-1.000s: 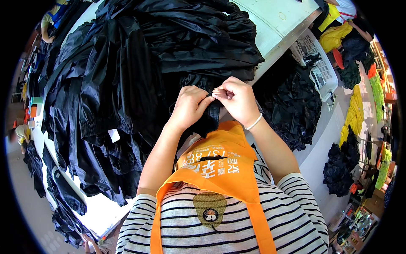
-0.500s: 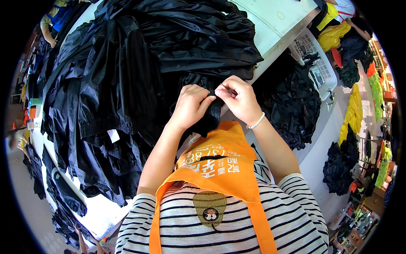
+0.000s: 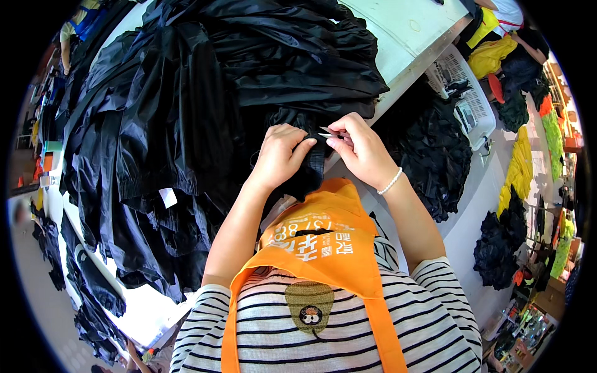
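Observation:
Fingers pressed together, my left hand [image 3: 282, 152] grips a black garment [image 3: 315, 163] at its ribbed, gathered edge. Just to the right, my right hand [image 3: 359, 149] is closed round a pair of thread snips [image 3: 327, 132]. The snips' two pointed metal blades stick out toward the left, slightly apart, close to the cloth by my left fingertips. Most of the snips' body is hidden inside my hand. The held cloth hangs down in front of the orange apron [image 3: 317, 205]. Whether the blades touch cloth or a thread is too small to tell.
A large heap of black garments [image 3: 161, 105] with a white tag [image 3: 168, 198] covers much of the white table [image 3: 410, 28]. At right are more black cloth [image 3: 435, 155], a white plastic basket [image 3: 472, 115] and yellow cloth [image 3: 517, 168]. Other people stand at the far edges.
My right hand has drawn back slightly to the right and turned, so the snips' blades now show. My left hand keeps its grip on the garment in the same place.

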Available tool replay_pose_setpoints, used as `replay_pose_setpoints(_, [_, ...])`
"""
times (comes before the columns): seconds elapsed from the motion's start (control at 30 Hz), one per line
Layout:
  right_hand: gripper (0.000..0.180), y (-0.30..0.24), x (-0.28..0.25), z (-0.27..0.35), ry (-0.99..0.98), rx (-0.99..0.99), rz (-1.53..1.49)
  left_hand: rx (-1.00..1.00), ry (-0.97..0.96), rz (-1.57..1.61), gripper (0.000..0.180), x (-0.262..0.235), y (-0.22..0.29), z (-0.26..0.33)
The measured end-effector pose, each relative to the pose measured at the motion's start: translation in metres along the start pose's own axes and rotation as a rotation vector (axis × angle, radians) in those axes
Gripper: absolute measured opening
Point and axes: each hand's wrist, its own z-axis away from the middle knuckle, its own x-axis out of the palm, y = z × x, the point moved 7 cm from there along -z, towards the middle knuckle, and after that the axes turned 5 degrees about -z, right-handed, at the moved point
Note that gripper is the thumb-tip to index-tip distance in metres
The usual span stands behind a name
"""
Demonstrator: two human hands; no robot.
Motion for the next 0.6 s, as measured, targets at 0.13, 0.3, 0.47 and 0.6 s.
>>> replay_pose_setpoints(0.13, [0.017,-0.006,0.003,-0.004,-0.016,-0.013,-0.002,0.004,-0.009,-0.015,0.015,-0.001,0.000,0.000])
replay_pose_setpoints(0.3, [0.013,0.000,0.007,-0.006,-0.008,0.009,-0.095,0.039,0.029,0.000,0.016,0.000,0.003,-0.001])
replay_pose_setpoints(0.47, [0.012,0.006,0.003,-0.007,0.040,0.042,-0.176,0.030,0.024,0.017,0.015,-0.001,0.001,0.000])
replay_pose_setpoints(0.6, [0.017,0.041,-0.008,0.001,0.081,0.280,-0.320,-0.019,0.040,0.079,0.014,-0.003,-0.004,0.003])
